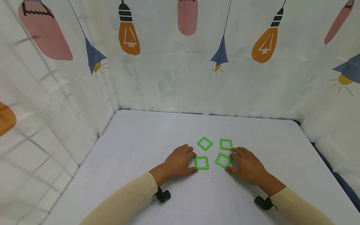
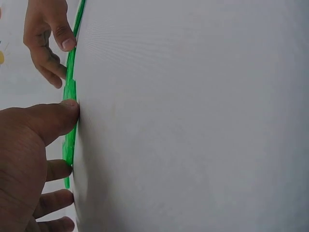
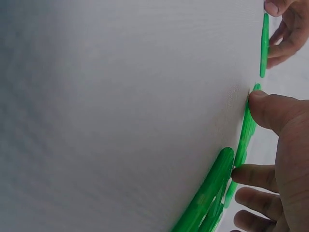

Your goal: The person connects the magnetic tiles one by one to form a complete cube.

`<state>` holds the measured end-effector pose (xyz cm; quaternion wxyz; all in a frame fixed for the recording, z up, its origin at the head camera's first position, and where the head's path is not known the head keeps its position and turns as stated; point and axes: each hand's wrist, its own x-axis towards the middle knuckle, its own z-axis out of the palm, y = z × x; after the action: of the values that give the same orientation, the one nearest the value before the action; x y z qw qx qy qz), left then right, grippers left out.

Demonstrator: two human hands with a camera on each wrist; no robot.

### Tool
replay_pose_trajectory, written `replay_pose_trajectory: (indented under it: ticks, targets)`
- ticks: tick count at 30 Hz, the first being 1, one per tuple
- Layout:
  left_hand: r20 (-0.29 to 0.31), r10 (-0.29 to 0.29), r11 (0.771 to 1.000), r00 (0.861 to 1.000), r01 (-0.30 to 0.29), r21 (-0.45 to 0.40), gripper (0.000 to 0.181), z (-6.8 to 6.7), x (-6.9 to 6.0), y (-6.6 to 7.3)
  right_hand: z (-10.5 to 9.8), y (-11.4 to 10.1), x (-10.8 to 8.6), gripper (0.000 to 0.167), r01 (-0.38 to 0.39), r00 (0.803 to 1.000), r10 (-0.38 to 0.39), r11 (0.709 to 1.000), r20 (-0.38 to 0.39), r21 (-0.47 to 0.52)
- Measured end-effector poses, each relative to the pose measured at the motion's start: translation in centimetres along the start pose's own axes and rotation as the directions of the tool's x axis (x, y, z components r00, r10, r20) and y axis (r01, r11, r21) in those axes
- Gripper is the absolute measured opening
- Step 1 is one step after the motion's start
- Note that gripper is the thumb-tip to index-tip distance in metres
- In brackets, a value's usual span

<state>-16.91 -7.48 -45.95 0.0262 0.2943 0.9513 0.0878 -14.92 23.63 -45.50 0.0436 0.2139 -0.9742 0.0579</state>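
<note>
Curtain (image 1: 168, 87): white cloth printed with lamps and bulbs is hanging along the far, left and right sides.
Table (image 1: 140, 134): its white top is stretching beneath both arms.
Sleeves (image 1: 123, 200): beige, they are reaching in from the near edge.
Left hand (image 1: 180, 162): fingers are lying extended, thumb and forefinger touching the left corners of the near-left square (image 1: 207, 162); whether they are squeezing, I cannot tell.
Right hand (image 1: 247, 165): likewise spreading, thumb and forefinger touching the right side of the near-right square (image 1: 221, 165).
Square group: all lying flat and apart mid-table; the far-left square (image 1: 201, 147) and near-right one are sitting turned, the others nearly straight.
Squares in hand: the hands are seemingly positioning the near pair, one each.
Next touch: probably calling for light fingertip slides, or a release without dragging an edge.
In the way: the far-right square (image 1: 220, 143) is lying close to the right fingers.
Green strip (image 3: 205, 191): lying beside those fingers in the right wrist view, its whole shape not showing.
</note>
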Motion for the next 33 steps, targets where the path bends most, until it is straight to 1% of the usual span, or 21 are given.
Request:
replay_pose_trajectory:
  ticks: [9,16,20,23,29,33]
  targets:
    - [-0.012,-0.008,1.0,1.0,0.007,-0.022,0.055,-0.04,0.11,0.14,0.52,0.31,0.25,0.061,0.006,1.0,-0.006,1.0,-0.004,-0.008]
    - [-0.006,-0.005,1.0,1.0,0.005,-0.022,0.054,0.07,0.1,0.14,0.42,0.23,0.53,0.054,0.005,1.0,-0.005,1.0,-0.009,0.008]
    - [-0.005,0.004,0.999,1.0,-0.004,-0.032,0.052,-0.11,-0.06,0.2,0.29,0.16,0.6,0.054,-0.008,1.0,0.008,1.0,-0.014,0.024]
    - [-0.004,0.007,0.999,1.0,-0.007,-0.034,0.052,-0.22,-0.21,0.25,0.28,0.11,0.58,0.057,-0.014,1.0,0.015,0.999,-0.024,0.046]
    - [0.008,0.01,1.0,1.0,-0.009,-0.03,0.052,-0.27,-0.36,0.27,0.14,-0.14,0.67,0.062,-0.055,0.998,0.057,0.995,-0.022,0.087]
    - [0.015,0.012,0.999,1.0,-0.012,-0.03,0.053,-0.32,-0.43,0.31,-0.12,-0.47,0.8,0.062,-0.095,0.995,0.095,0.989,0.005,0.111]
